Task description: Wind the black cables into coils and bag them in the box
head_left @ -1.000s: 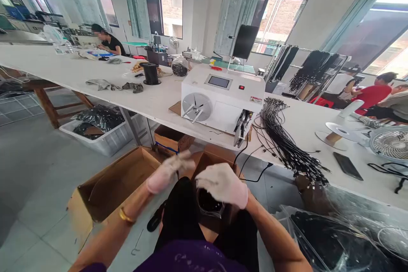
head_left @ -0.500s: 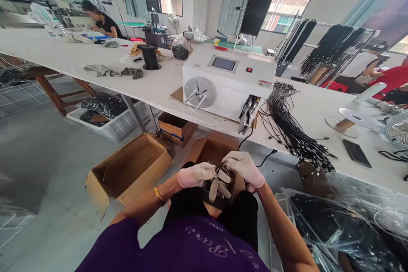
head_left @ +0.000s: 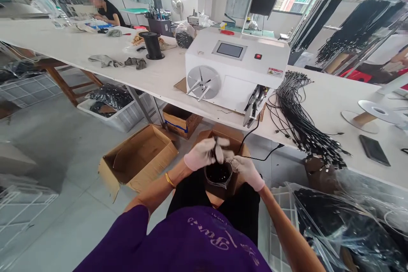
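Note:
Both of my hands wear whitish gloves with greyer fingertips. My left hand [head_left: 204, 151] is raised over an open plastic bag [head_left: 227, 183], its fingers curled around something dark and thin, partly hidden and blurred. To the right, my right hand [head_left: 245, 168] has its fingertips pinched together beside the bag's upper rim. What sits in that pinch is too small to make out. Inside the bag lie dark contents [head_left: 218, 173] with small white specks. The bag stands in a cardboard box [head_left: 236, 180] between my knees.
A white machine [head_left: 236, 61] with a screen and round winding disc stands on the table, black cables [head_left: 302, 123] heaped beside it. An open carton [head_left: 140, 159] lies on the floor at left. Bagged dark goods [head_left: 338, 216] fill a crate at right. A co-worker [head_left: 103, 8] sits far left.
My left hand has risen, and my right hand has shifted slightly right and down. The dark loop and pale elongated shapes between them no longer cover the bag's opening. The view has tilted down a little.

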`<control>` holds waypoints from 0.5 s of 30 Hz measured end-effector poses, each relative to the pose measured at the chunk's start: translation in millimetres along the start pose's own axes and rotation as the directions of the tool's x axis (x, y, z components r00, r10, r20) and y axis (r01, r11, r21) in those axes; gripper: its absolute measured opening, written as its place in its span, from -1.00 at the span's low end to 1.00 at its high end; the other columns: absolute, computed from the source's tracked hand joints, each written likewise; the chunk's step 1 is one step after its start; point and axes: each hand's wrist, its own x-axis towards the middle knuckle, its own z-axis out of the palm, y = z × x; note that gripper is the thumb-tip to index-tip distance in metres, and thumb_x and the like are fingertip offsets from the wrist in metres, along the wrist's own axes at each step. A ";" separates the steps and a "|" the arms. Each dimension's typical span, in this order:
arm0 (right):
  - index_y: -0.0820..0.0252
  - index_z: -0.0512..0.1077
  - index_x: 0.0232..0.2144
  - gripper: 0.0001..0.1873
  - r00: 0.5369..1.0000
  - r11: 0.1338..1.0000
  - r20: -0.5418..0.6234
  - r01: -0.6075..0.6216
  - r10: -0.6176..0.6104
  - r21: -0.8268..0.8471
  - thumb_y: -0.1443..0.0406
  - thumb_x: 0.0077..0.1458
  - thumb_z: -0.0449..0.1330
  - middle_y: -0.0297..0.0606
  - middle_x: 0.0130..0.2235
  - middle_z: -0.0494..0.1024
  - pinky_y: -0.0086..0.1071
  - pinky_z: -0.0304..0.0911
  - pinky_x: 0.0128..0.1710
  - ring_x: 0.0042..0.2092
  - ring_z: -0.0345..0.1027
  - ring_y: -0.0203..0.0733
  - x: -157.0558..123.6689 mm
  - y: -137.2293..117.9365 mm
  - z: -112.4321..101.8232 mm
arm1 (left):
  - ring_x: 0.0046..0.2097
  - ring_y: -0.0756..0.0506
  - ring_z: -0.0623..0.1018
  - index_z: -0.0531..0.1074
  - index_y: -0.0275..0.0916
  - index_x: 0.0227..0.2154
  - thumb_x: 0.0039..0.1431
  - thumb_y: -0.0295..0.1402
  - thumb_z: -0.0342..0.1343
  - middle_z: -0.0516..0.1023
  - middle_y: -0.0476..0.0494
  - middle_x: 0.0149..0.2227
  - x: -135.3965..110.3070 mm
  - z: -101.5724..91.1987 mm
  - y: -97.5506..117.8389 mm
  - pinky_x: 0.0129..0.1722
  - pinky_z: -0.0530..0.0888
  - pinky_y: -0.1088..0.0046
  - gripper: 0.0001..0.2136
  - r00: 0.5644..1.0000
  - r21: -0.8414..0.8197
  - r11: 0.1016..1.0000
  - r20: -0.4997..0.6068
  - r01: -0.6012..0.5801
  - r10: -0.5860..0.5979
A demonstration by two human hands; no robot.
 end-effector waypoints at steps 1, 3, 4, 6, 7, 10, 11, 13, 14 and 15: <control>0.27 0.49 -0.16 -0.53 0.999 0.994 0.022 0.036 -0.034 -0.102 0.04 0.22 -0.02 -0.24 -0.41 0.51 -0.37 0.22 -0.41 -0.42 0.31 -0.25 -2.7 -0.6 4.3 | -0.12 -0.23 0.56 0.31 -0.38 0.07 0.13 0.03 0.03 0.56 -0.18 -0.46 5.5 -1.4 2.7 -0.05 0.36 0.23 -0.39 0.993 0.066 0.995 -0.087 -0.077 0.082; 0.20 0.51 -0.18 -0.65 0.990 0.905 0.074 0.141 -0.122 -0.402 0.18 0.26 -0.03 -0.19 -0.33 0.53 -0.32 0.22 -0.29 -0.31 0.35 -0.18 -4.7 -13.1 5.8 | -0.09 -0.17 0.54 0.28 -0.36 0.09 0.18 -0.08 0.03 0.58 -0.17 -0.38 19.0 -6.4 4.3 -0.03 0.35 0.30 -0.47 0.979 0.323 0.944 -0.157 -0.072 0.129; 0.18 0.52 -0.24 -0.71 0.981 0.806 0.104 0.194 -0.163 -0.560 0.25 0.25 0.00 -0.15 -0.30 0.52 -0.29 0.20 -0.24 -0.26 0.35 -0.14 -3.5 -23.3 3.0 | -0.11 -0.14 0.53 0.31 -0.35 0.05 0.18 -0.13 0.04 0.58 -0.17 -0.36 25.4 -8.8 2.2 -0.06 0.35 0.35 -0.53 0.985 0.468 0.884 -0.146 -0.013 0.092; 0.19 0.53 -0.38 -0.78 0.965 0.561 0.158 0.252 -0.211 -0.788 0.38 0.16 0.07 -0.06 -0.30 0.51 -0.20 0.15 -0.19 -0.20 0.32 -0.04 2.2 -44.5 -6.4 | -0.23 -0.08 0.53 0.44 -0.32 -0.17 0.14 -0.22 0.10 0.57 -0.14 -0.39 35.4 -11.5 -6.7 -0.18 0.36 0.43 -0.71 0.992 0.674 0.732 -0.121 0.102 -0.027; 0.19 0.53 -0.43 -0.80 0.960 0.462 0.173 0.260 -0.221 -0.848 0.42 0.11 0.11 -0.03 -0.30 0.50 -0.17 0.13 -0.18 -0.18 0.31 0.01 5.4 -53.0 -11.4 | -0.32 -0.05 0.51 0.46 -0.31 -0.32 0.12 -0.26 0.11 0.55 -0.12 -0.45 38.6 -11.8 -11.9 -0.26 0.36 0.46 -0.80 0.989 0.734 0.663 -0.110 0.145 -0.094; 0.20 0.53 -0.50 -0.80 0.967 0.407 0.153 0.227 -0.205 -0.885 0.46 0.05 0.14 -0.02 -0.31 0.50 -0.15 0.12 -0.18 -0.17 0.30 0.04 10.3 -62.2 -20.9 | -0.53 0.02 0.39 0.34 -0.27 -0.60 0.13 -0.26 0.09 0.44 -0.05 -0.62 42.6 -10.3 -20.7 -0.45 0.28 0.50 -0.74 0.956 0.768 0.608 -0.017 0.200 -0.293; 0.18 0.55 -0.47 -0.81 0.976 0.479 0.111 0.190 -0.188 -0.857 0.44 0.06 0.14 -0.07 -0.33 0.51 -0.18 0.14 -0.20 -0.20 0.31 0.00 9.8 -60.5 -22.2 | -0.56 0.03 0.37 0.32 -0.26 -0.59 0.16 -0.22 0.05 0.41 -0.04 -0.64 42.8 -9.6 -20.4 -0.49 0.27 0.50 -0.72 0.939 0.737 0.642 0.030 0.211 -0.343; 0.12 0.55 -0.22 -0.79 0.994 0.706 0.002 0.079 -0.109 -0.704 0.32 0.09 0.17 -0.22 -0.38 0.51 -0.27 0.20 -0.25 -0.28 0.34 -0.12 6.7 -54.4 -23.7 | -0.58 0.04 0.34 0.33 -0.27 -0.53 0.18 -0.12 0.02 0.36 0.00 -0.66 43.1 -8.1 -16.3 -0.51 0.27 0.50 -0.68 0.916 0.599 0.764 0.122 0.240 -0.383; 0.08 0.49 -0.06 -0.66 0.998 0.813 -0.033 0.024 -0.053 -0.582 0.25 0.07 0.19 -0.31 -0.41 0.51 -0.32 0.23 -0.28 -0.32 0.34 -0.17 4.7 -51.7 -24.5 | -0.60 0.05 0.33 0.33 -0.28 -0.51 0.16 -0.07 0.04 0.32 0.03 -0.68 43.3 -7.2 -13.7 -0.50 0.29 0.49 -0.65 0.910 0.511 0.819 0.153 0.261 -0.386; 0.07 0.40 0.06 -0.51 0.999 0.891 -0.043 -0.019 -0.001 -0.454 0.19 0.05 0.22 -0.38 -0.43 0.50 -0.36 0.24 -0.32 -0.36 0.34 -0.21 3.0 -50.1 -25.8 | -0.61 0.05 0.32 0.33 -0.28 -0.50 0.13 -0.02 0.06 0.27 0.06 -0.70 43.9 -5.9 -11.3 -0.48 0.31 0.47 -0.63 0.903 0.430 0.856 0.176 0.287 -0.392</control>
